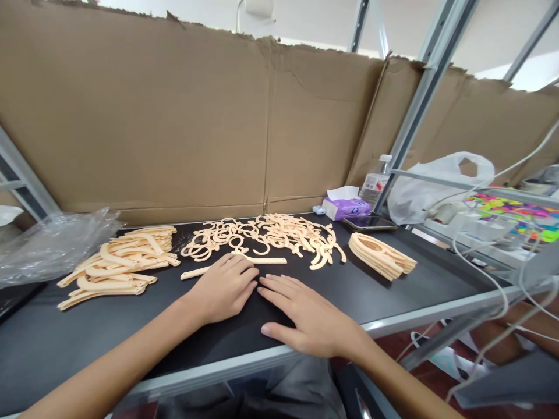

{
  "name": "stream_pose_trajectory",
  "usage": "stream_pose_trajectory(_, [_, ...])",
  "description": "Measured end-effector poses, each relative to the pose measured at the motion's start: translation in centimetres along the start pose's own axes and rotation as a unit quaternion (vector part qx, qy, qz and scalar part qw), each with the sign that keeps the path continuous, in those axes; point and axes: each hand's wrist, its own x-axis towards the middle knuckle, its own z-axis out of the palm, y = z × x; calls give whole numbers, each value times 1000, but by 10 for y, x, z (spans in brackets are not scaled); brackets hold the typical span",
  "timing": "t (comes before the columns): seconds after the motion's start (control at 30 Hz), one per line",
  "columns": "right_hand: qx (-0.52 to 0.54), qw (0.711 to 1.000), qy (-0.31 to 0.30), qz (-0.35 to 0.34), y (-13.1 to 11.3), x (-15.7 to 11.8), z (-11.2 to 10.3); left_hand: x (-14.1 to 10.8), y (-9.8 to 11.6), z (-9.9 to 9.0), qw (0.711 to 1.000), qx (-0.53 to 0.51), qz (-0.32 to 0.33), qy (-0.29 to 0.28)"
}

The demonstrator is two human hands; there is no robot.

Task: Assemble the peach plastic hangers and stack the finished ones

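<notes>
My left hand [227, 286] lies palm down over a beige hanger piece [267, 261], whose straight bars stick out on both sides of the fingers. Its fingers are stretched out and cover the middle of the piece. Flat on the black tabletop, my right hand [308, 317] has its thumb apart from its fingers and nothing in it. The fingertips of both hands almost meet. Just beyond them is a spread of small beige curved hooks [213, 238], with a heap of more small curved pieces [292, 233] to their right.
Beige hanger arms [126, 256] are piled at left beside a clear plastic bag [52, 241]. At right lies a stack of beige hangers [379, 255]. Behind it are a phone [370, 222], purple tissues [347, 206] and a bottle [376, 183]. Cardboard [174, 116] walls the back.
</notes>
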Motion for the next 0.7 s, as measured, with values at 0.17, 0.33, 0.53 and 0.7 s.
stream_pose_trajectory(0.17, [-8, 999, 30, -15, -1, -1, 0, 27, -3, 18, 994, -68, -51, 62])
stream_pose_trajectory(0.33, [0, 994, 104, -46, 2, -3, 7, 28, -5, 29, 993, -87, -50, 68])
stream_pose_trajectory(0.53, [-81, 977, 195, -40, 37, 19, -27, 21, -1, 22, 991, -97, -50, 78])
stream_pose_trajectory(0.7, [-209, 968, 27, 132, 76, 60, -73, 20, -2, 21, 990, -114, -40, 71])
